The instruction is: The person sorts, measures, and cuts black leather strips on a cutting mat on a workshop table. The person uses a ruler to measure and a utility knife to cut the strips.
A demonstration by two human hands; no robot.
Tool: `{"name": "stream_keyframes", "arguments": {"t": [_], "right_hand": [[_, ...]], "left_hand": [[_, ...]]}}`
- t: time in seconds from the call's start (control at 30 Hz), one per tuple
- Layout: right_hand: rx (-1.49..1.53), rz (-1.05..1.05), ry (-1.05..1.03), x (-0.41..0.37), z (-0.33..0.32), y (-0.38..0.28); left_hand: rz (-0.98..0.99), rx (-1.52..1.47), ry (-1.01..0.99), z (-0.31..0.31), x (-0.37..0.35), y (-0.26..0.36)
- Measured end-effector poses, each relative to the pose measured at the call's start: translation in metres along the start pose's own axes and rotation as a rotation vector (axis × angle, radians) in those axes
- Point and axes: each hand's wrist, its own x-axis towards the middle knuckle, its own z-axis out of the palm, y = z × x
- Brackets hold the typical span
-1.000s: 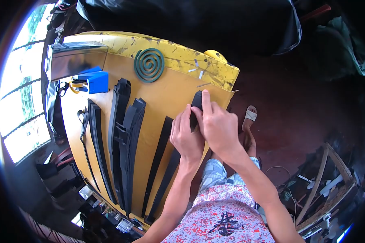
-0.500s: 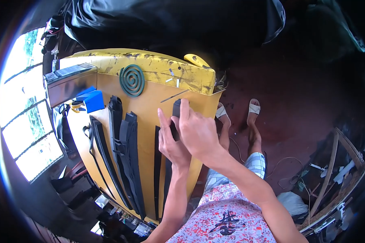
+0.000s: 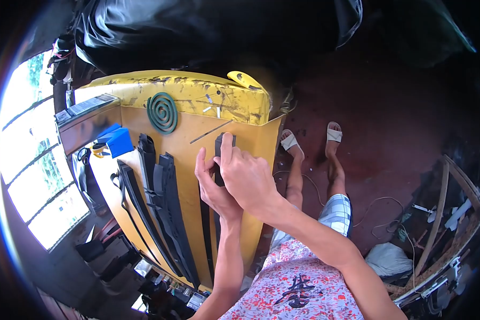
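A long black strip (image 3: 218, 140) lies on the yellow-brown work surface (image 3: 189, 154), its far end showing beyond my fingers. My right hand (image 3: 245, 176) is closed on the strip, its index finger stretched along the top. Close against it on the left, my left hand (image 3: 216, 186) has its fingers bent around the strip's left side, the index finger raised. Another narrow black strip (image 3: 205, 234) runs just left of my left wrist. Beyond the hands lies a thin dark rod (image 3: 212, 132).
Several black strips (image 3: 168, 213) lie at the left. Near the back are a green coil (image 3: 162, 113), a blue box (image 3: 117, 142) and yellow-handled scissors (image 3: 98, 150). A yellow padded edge (image 3: 160, 80) borders the surface. At the right stands a wooden frame (image 3: 434, 218).
The whole view has shifted, so the work surface and hands appear slightly further left. Both hands remain at the black strip, with the left index finger more bent.
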Motion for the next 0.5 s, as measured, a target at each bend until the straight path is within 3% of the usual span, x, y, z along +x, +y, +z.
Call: {"name": "stream_keyframes", "arguments": {"t": [0.2, 0.3, 0.37, 0.5], "right_hand": [[-0.031, -0.007, 0.001, -0.006, -0.001, 0.006], [0.235, -0.005, 0.079, -0.021, -0.017, 0.021], [0.379, 0.031, 0.165, -0.038, -0.026, 0.040], [0.364, 0.219, 0.165, -0.066, -0.023, 0.092]], "left_hand": [[0.031, 0.061, -0.002, 0.000, 0.001, -0.007], [0.095, 0.016, 0.041, 0.003, 0.003, -0.007], [0.100, 0.011, 0.053, 0.003, 0.004, -0.001], [0.036, 0.107, 0.030, 0.003, 0.003, -0.001]]}}
